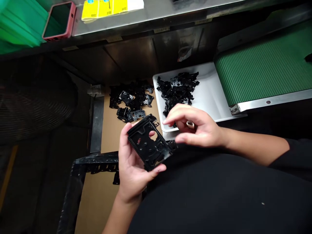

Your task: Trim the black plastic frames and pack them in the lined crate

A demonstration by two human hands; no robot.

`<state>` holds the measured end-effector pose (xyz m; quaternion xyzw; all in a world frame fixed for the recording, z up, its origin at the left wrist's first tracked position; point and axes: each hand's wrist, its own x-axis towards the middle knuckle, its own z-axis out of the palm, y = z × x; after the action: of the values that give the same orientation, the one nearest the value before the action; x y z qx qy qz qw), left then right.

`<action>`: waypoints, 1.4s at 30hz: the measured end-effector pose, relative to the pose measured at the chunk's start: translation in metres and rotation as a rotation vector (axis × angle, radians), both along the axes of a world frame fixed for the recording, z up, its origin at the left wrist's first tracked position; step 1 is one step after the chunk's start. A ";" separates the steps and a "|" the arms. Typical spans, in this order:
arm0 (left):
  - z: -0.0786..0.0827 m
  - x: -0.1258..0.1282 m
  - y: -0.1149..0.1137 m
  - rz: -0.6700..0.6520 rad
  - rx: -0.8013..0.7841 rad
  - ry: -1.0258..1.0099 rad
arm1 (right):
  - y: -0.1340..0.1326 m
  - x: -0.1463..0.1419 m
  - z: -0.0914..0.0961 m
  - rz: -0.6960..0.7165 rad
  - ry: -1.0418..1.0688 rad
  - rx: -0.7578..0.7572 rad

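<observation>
A left hand [133,170] cradles a black plastic frame [147,148] on its upturned palm, fingers curled behind the far edge and thumb tip pressed on the near edge, just in front of a white tray's near corner. A right hand [198,126], wearing a ring [190,124], hovers half open beside the frame, gripping nothing, its fingertips close to the frame's upper corner. The frame looks light and stiff but thin, with round holes and narrow ribs; its glossy surface may prove slightly slippery, and the small tabs seem the likeliest parts to snap, so its solid outer edges appear the safest place to hold. Inside the white tray [211,102] lies a heap of similar black parts [176,91]. Left of the tray, more parts [130,100] are scattered on brown cardboard [109,136]. Right of the tray runs a green conveyor belt [264,68]. Beyond the tray, a steel shelf [158,14] holds yellow labels [107,9] and a phone in a pink case [59,21].
</observation>
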<state>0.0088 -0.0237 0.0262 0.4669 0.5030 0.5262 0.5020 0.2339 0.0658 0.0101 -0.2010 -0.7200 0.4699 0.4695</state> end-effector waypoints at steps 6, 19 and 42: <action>0.004 -0.002 0.006 -0.004 -0.086 -0.011 | -0.010 -0.004 0.003 0.025 0.028 -0.018; 0.003 0.006 0.015 -0.147 -0.376 -0.367 | -0.020 -0.010 0.006 -0.106 0.072 -0.284; -0.018 0.003 0.007 -0.031 0.024 0.022 | -0.017 0.012 -0.002 0.031 -0.050 0.051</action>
<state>0.0118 -0.0170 0.0082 0.4866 0.4948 0.5192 0.4988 0.2456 0.0491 0.0079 -0.1894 -0.7461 0.4537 0.4491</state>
